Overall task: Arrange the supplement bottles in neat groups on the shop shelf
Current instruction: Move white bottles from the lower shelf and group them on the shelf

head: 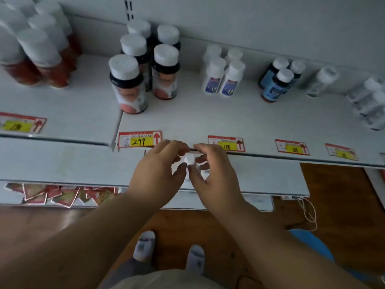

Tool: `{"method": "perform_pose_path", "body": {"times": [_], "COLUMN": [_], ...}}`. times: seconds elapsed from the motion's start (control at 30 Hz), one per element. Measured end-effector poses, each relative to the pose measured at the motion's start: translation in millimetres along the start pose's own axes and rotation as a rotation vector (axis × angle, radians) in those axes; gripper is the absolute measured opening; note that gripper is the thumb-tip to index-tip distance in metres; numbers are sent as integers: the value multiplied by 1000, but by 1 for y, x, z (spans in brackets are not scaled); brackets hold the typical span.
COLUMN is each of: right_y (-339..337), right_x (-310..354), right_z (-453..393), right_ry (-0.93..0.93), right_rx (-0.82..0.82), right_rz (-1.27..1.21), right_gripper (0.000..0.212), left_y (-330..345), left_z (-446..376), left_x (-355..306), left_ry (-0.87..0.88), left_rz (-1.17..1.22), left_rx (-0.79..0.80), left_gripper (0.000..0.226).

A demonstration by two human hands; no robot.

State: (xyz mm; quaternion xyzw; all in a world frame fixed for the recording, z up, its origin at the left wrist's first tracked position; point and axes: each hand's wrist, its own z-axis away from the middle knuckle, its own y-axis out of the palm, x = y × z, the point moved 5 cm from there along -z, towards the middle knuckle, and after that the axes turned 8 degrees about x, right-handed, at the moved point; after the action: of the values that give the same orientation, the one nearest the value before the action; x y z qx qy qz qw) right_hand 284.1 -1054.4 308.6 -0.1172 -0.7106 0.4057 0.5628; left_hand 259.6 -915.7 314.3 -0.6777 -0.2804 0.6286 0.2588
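Note:
Supplement bottles stand in groups on the white shelf [208, 117]: red bottles [41, 59] at far left, dark bottles with pink labels [145, 65], small white bottles [223, 74], blue-labelled bottles [279, 80], a clear bottle [321, 82] and pale bottles [370, 103] at far right. My left hand [158, 170] and my right hand [212, 167] meet in front of the shelf edge, fingers curled toward each other around a small white thing [188, 160] that I cannot identify. Neither hand touches a bottle.
Price tags [139, 139] line the shelf's front edge. A lower shelf [83, 163] juts out beneath my hands, with red packets [62, 195] under it. Below are wooden floor, my feet [145, 245], a blue object [312, 245] and a cord [308, 213].

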Motion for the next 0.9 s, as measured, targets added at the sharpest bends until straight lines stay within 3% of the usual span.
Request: {"method": "perform_pose_path", "body": {"times": [0.27, 0.67, 0.9], "right_y": [77, 168, 193], "right_x": [-83, -237, -275], "right_z": [11, -64, -127], "right_ry": [-25, 116, 226], "right_rx": [84, 91, 269], "right_rz": [22, 158, 419], "right_gripper": [40, 40, 44], "left_y": [90, 221, 247], "left_z": [41, -20, -69], "left_x": [85, 202, 232], "left_ry": [-294, -359, -328], "left_rz": [86, 86, 108], "left_rx": [30, 89, 88], "left_gripper": [38, 41, 36]}}
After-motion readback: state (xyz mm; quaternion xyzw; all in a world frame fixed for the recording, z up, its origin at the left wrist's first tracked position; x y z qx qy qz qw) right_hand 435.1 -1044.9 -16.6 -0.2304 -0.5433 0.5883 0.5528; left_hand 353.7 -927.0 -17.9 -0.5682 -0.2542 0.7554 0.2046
